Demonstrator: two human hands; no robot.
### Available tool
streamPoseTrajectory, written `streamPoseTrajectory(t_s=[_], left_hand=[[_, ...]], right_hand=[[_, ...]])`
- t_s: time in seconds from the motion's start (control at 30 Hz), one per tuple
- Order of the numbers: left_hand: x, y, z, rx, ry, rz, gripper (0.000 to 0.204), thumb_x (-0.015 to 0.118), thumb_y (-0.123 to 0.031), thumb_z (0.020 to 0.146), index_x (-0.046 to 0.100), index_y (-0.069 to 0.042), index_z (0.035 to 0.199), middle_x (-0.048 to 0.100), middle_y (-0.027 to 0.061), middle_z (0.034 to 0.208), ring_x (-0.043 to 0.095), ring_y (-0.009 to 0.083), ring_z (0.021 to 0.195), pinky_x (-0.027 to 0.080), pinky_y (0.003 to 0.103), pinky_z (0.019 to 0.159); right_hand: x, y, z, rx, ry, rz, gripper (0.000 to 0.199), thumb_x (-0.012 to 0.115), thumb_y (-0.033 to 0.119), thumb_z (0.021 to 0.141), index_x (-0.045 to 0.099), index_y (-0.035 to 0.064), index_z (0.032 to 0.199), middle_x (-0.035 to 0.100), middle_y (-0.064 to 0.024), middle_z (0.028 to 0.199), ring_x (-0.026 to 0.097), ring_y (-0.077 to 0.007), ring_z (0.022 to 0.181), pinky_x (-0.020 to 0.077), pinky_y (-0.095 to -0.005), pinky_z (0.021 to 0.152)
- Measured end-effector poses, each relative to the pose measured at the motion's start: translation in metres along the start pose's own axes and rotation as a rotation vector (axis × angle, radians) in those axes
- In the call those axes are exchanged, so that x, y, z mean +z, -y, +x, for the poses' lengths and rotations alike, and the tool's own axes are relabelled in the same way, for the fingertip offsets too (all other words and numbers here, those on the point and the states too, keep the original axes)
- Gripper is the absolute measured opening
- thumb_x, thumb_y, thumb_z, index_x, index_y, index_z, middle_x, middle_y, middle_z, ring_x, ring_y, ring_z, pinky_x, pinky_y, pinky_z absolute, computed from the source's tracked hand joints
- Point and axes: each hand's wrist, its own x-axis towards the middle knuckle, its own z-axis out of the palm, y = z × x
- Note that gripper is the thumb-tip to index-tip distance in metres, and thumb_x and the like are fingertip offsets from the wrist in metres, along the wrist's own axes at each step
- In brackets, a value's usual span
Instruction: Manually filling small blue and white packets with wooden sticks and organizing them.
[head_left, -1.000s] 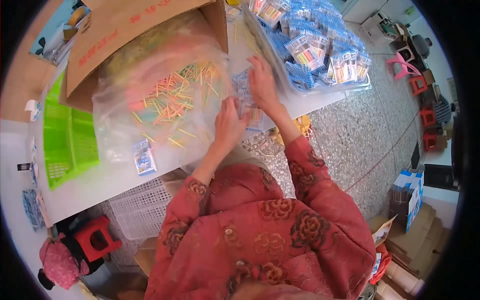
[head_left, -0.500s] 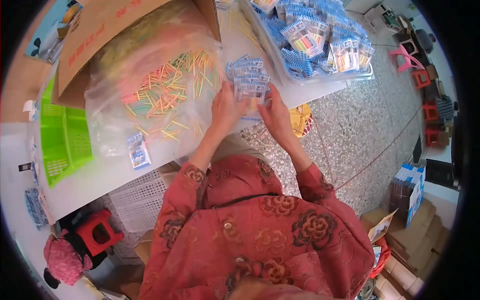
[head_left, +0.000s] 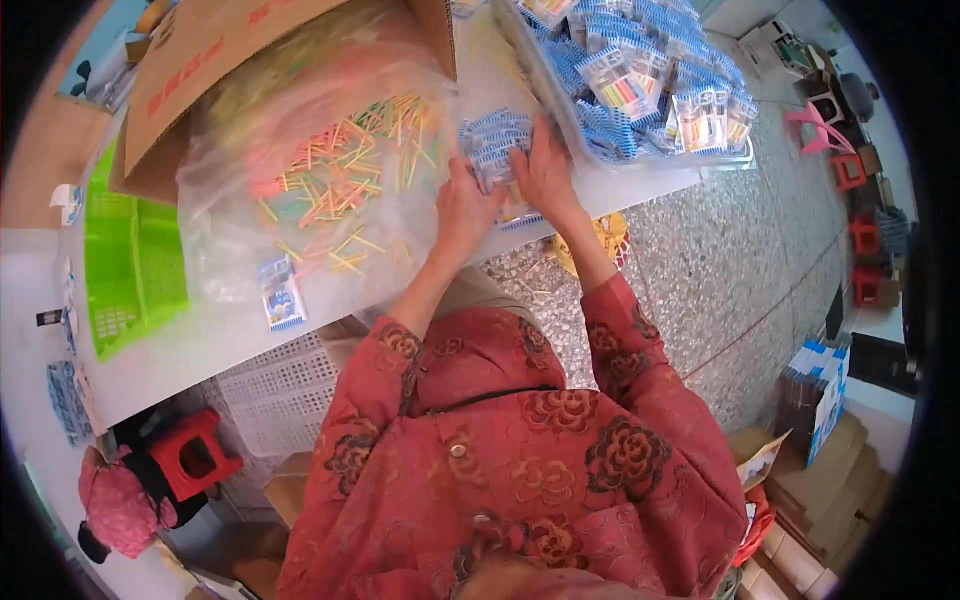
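A stack of small clear plastic packets [head_left: 497, 140] with blue patterned edges lies at the table's front edge, overlapping one another. My left hand [head_left: 463, 212] grips the lower left side of the stack, its fingers bent against the packets. My right hand [head_left: 546, 176] is on the right side, thumb toward the middle and fingers along the far right edge. Parts of the fingers are hidden by the hands and packets. To the left, thin pastel sticks [head_left: 345, 170] in pink, yellow and green spill over a clear plastic bag [head_left: 215, 250].
A cardboard box [head_left: 215, 50] stands at the far left, beside a green plastic basket [head_left: 135, 270]. One packet [head_left: 283, 293] lies alone near the front edge. A clear tub [head_left: 690, 165] heaped with filled packets stands at the far right. Below the table is a white crate [head_left: 275, 390].
My right hand has moved up and inward, from the stack's lower right corner onto its right side. The packets have shifted slightly lower and flatter on the table. The view has shifted a little.
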Motion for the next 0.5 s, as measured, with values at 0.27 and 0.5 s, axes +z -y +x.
streamPoseTrajectory(t_s=[0.27,0.5], left_hand=[[0.004,0.008,0.001,-0.014,-0.018,-0.032,0.053,0.077,-0.02,0.066,0.045,0.0,0.103,0.06,0.0091,0.069,0.061,0.0223,0.061,0.048,0.034,0.056],[-0.001,0.007,-0.003,0.027,0.0,-0.101,0.049,0.076,-0.016,0.066,0.046,-0.002,0.101,0.061,0.0088,0.07,0.062,0.0216,0.061,0.049,0.033,0.057]], right_hand=[[-0.006,-0.002,0.013,0.386,0.123,0.205,0.066,0.067,0.026,0.076,0.039,-0.0028,0.129,0.059,-0.0223,0.11,0.06,-0.0312,0.1,0.0457,-0.0372,0.087],[-0.032,0.025,0.014,0.536,0.254,0.443,0.044,0.07,0.025,0.075,0.058,-0.0029,0.107,0.066,-0.012,0.092,0.062,-0.0173,0.083,0.0482,-0.0296,0.076]])
